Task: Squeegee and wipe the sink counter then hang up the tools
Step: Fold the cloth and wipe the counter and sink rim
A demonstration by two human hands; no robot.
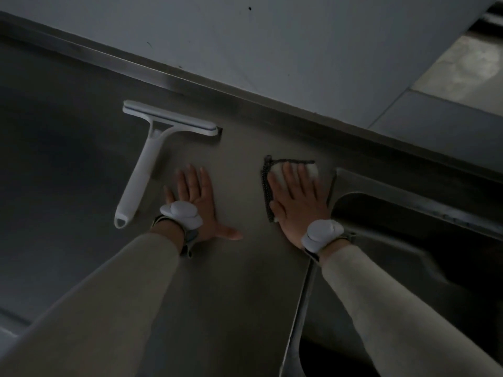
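Left grip (194,197): released. The hand lies flat on the surface (239,268), palm down, fingers spread and pointing toward the wall (272,50), thumb extended to the right. It holds nothing.

Right grip (298,202): released, not clenched. The hand is flat, palm down, pressing on the cloth (268,191). The fingers extend over the cloth's far part; no finger curls around it.

Cloth: pale, with a dark knitted border visible along its left and far edges. It lies flat on the surface under the right hand, just beside the sink (408,240), whose rim runs along the hand's right side.

Squeegee (152,156): white, lying flat on the surface to the left of the left hand, near but apart from it. The blade end points toward the wall; the handle runs back toward the person and ends in a hanging loop. No hand touches it.

Each wrist carries a white band device (181,212) above a beige sleeve (109,295).

The surface is dull grey metal with a raised back edge against the wall. Lighting is dim; whether the surface is wet cannot be told
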